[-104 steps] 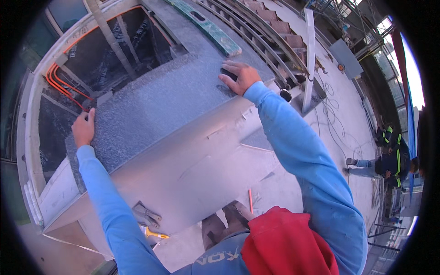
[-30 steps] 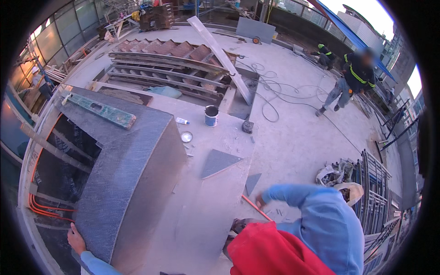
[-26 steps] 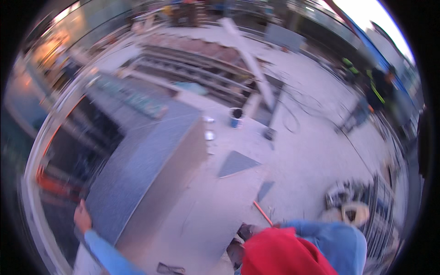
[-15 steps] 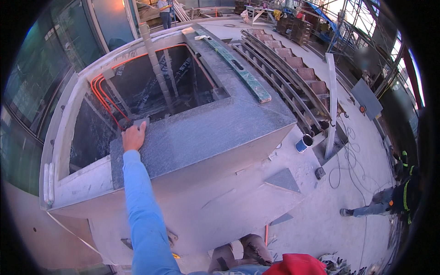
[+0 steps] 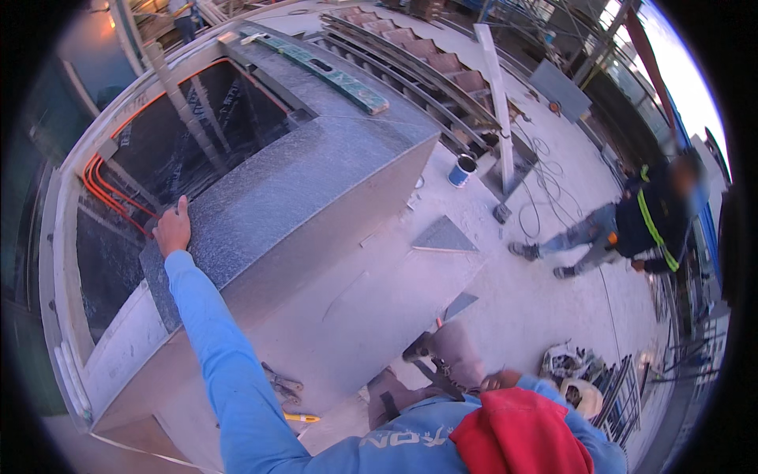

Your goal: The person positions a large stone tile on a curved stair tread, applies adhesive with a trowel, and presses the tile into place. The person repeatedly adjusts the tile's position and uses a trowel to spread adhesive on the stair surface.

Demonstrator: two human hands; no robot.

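A large grey speckled stone slab (image 5: pixel 292 189) is seen lying flat on top of a pale box-like base (image 5: pixel 339 292), its far end running up toward a long green spirit level (image 5: pixel 332 73) that is laid along the upper edge of the structure. The left hand (image 5: pixel 172 229) is pressed flat on the slab's near left corner, fingers together and stretched out, nothing being gripped; the arm is covered by a blue sleeve (image 5: pixel 229 371). The right hand (image 5: pixel 499 381) is only partly seen low at the right, near the person's knee, and whether it is spread or closed cannot be told.

Beside the slab on the left a dark open pit (image 5: pixel 181 142) is bordered by orange pipes (image 5: pixel 106 193). On the concrete floor (image 5: pixel 505 284) a small triangular offcut of stone (image 5: pixel 444 235), a blue bucket (image 5: pixel 462 170) and loose cables (image 5: pixel 545 182) are found. Farther right, another person in dark clothes with a bright vest stripe (image 5: pixel 639 225) is seen walking.
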